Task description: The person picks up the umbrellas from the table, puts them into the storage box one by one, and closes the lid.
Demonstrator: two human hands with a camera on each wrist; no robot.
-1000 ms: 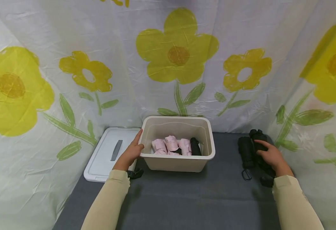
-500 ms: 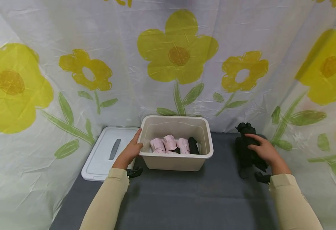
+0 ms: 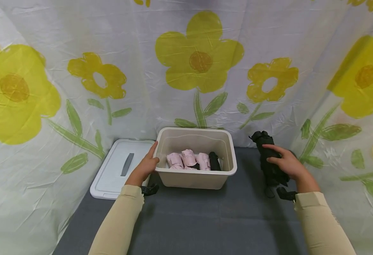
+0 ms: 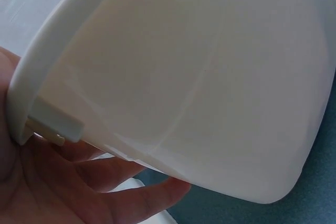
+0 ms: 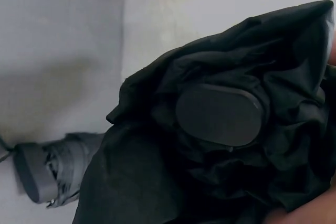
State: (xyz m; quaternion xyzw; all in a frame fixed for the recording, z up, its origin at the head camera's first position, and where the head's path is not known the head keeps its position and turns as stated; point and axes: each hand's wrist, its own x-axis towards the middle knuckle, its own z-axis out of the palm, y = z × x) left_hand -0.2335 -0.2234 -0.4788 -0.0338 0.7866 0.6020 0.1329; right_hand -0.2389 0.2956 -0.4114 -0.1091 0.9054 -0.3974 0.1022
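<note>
Black folded umbrella [image 3: 271, 173] in right hand [image 3: 291, 165].
I see it just left of the palm, fingers round it; left hand [image 3: 143, 170] grips left rim of beige bin [image 3: 193, 180].

1 beige rectangular plastic bin [image 3: 193, 180], 1 white rectangular plastic lid [image 3: 111, 173], at least 3 pink rolled fabric bundles [image 3: 175, 160], 1 slim black cylindrical bundle [image 3: 215, 162], 2 black folded fabric umbrellas [image 3: 271, 173].
</note>
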